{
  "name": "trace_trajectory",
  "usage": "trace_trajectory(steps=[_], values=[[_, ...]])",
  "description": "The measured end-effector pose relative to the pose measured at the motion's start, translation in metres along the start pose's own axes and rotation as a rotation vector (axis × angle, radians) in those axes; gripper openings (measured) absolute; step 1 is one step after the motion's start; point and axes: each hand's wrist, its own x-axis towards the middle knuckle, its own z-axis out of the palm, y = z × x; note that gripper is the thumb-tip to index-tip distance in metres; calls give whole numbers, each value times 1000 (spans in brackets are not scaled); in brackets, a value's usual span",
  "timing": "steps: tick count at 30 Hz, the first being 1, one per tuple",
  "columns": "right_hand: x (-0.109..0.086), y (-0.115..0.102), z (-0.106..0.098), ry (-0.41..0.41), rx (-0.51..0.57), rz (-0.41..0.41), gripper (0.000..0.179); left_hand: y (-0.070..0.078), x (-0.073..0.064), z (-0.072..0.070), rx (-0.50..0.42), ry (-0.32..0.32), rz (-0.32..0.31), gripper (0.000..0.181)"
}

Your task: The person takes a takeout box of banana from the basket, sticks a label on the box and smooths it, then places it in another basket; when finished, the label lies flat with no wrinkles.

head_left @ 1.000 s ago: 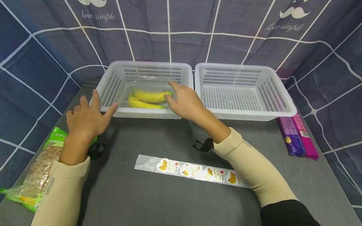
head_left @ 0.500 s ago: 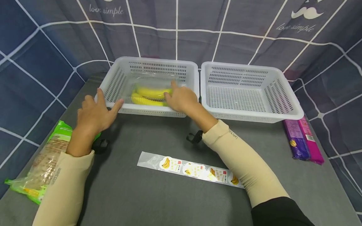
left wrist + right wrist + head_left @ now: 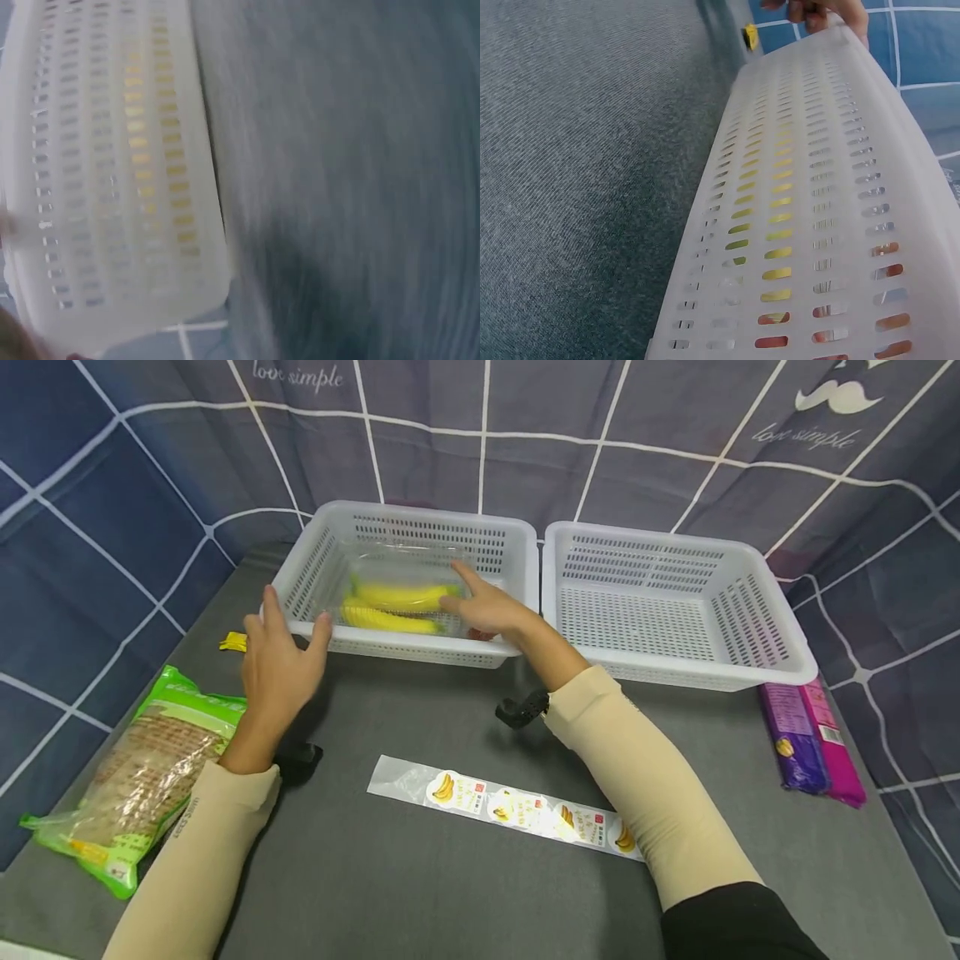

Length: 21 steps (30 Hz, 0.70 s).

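Inside the left white basket [image 3: 427, 649] sits a clear plastic box [image 3: 408, 553] with yellow bananas [image 3: 405, 597] in it. My right hand [image 3: 498, 610] reaches into that basket at the box's right end, index finger stretched out and thumb close to the bananas. Some of its fingers are hidden by the box and basket; bits of them show through the slots in the right wrist view. My left hand [image 3: 281, 668] rests at the basket's left front corner, fingers and thumb spread at the rim. In the right wrist view the left hand [image 3: 829, 15] appears at the basket's far end.
To the right stands a second white basket [image 3: 637, 610]. A strip of banana stickers [image 3: 487, 802] lies on the grey table [image 3: 420, 893]. A green-and-clear bag [image 3: 157, 760] lies at left, a small yellow item [image 3: 234, 642] above it, purple and pink packets [image 3: 810, 739] at right.
The box with the bananas has shifted left within the basket. My left forearm has swung right, uncovering more of the green bag and the yellow item. The head view has also shifted.
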Motion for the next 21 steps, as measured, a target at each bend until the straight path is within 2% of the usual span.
trace_trajectory(steps=[3, 9, 17, 21], values=[[0, 1, -2, -12, 45, 0, 76, 0, 0, 7, -105, 35, -13, 91], [1, 0, -1, 18, 27, 0, 76, -1, -3, 15, -239, 129, -27, 87], [-1, 0, -1, 75, 4, -14, 75, -1, -4, 17, -254, 144, -14, 84], [-2, 0, -1, 128, 35, -34, 72, -1, -4, 17, -248, 147, -6, 84]])
